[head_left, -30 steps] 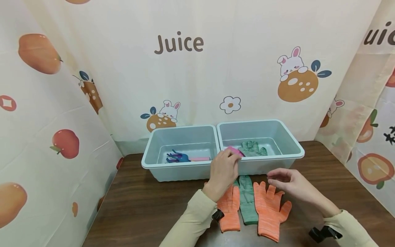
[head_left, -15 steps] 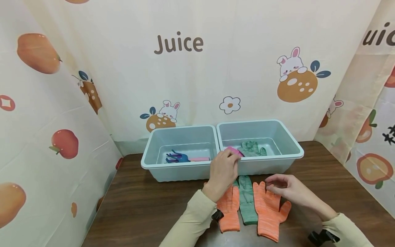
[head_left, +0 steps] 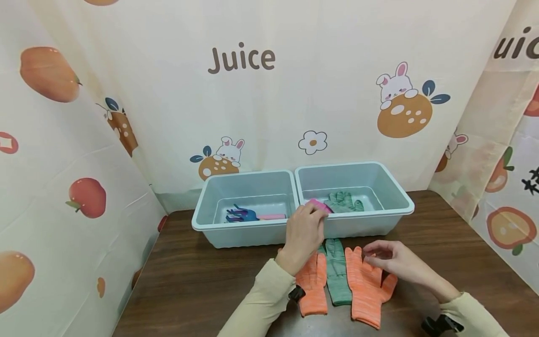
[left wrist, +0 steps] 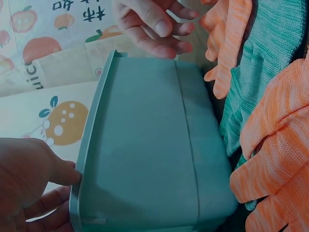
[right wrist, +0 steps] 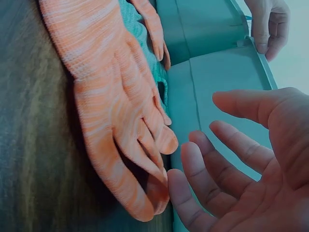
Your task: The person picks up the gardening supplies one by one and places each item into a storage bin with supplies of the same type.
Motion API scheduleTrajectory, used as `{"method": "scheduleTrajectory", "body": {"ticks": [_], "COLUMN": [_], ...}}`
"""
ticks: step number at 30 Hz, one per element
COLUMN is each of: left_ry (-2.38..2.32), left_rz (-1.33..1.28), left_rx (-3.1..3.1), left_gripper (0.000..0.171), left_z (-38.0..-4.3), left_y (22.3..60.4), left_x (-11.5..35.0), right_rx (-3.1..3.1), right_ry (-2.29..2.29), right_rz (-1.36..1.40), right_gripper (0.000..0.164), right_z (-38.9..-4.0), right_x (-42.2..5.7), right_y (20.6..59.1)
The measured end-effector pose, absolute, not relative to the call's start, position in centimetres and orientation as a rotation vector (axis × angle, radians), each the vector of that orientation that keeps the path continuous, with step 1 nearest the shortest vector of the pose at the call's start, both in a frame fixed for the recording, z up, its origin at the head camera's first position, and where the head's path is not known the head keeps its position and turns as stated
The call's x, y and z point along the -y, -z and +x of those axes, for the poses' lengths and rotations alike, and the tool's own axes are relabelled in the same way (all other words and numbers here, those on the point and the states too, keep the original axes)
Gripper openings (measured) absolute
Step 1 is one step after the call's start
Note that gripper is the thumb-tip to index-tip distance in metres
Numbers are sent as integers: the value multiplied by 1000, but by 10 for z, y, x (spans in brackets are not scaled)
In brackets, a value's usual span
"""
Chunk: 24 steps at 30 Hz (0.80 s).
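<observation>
My left hand (head_left: 304, 236) grips the front rim of the right bin (head_left: 366, 223) near its left corner. In the left wrist view, the left thumb presses the outer side of the rim (left wrist: 86, 145), with the fingers behind it. A pink piece (head_left: 318, 204) shows in the bin just beyond these fingers, mostly hidden. My right hand (head_left: 397, 260) hovers with loosely bent fingers beside the fingertips of the right orange glove (head_left: 365, 295) and holds nothing. A green glove (head_left: 337, 276) lies between that one and another orange glove (head_left: 313, 290), partly under them.
Inside the right bin rests a green glove (head_left: 344, 202). The left bin (head_left: 252, 236) stands against it and contains a blue claw-like hand rake (head_left: 244, 214) with a pink handle. Both bins sit at the back of the wooden table (head_left: 193, 285), before a printed curtain (head_left: 273, 107).
My right hand has come slightly down toward me, closer to the right orange glove's fingers. The left hand stays at the bin's rim.
</observation>
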<state>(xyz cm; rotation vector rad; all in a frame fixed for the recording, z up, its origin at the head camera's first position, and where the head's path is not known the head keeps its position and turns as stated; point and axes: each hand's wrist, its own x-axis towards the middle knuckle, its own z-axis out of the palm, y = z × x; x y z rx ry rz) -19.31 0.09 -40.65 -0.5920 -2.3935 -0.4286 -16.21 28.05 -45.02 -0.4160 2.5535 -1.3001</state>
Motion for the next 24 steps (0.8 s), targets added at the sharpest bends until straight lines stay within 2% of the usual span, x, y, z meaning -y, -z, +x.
{"method": "scheduleTrajectory", "body": {"ticks": [11,24], "left_ry": [424,446], "left_rz": [-591,-598], "left_rx": [2377,2361], "left_gripper": [14,14], "left_z": [-192,-193], "left_y": [407,408], "left_x": [-2,-1], "right_rx": [-2682,-2779], "right_ry": [1146,852], "right_rz": [-546,-719], "right_gripper": [26,55], "right_z": [-158,-152], "right_x": [-279,-274], "right_y": [463,469]}}
